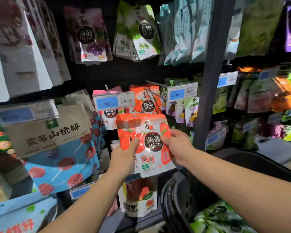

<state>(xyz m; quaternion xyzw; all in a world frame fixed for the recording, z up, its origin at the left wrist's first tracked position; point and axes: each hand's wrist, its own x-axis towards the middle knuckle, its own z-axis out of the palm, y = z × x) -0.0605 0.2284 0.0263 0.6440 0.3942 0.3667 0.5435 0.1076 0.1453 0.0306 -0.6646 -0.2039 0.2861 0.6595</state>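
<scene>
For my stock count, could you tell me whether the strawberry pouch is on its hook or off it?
Off: left hand and right hand hold the pouch below the price tag, its top hole free.

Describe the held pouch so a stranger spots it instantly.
Left of the dark shelf post, below the blue 4.90 price tags, is a red strawberry pouch with a round black label. Unlike its hanging twins, it is pinched by the left hand and right hand.
</scene>
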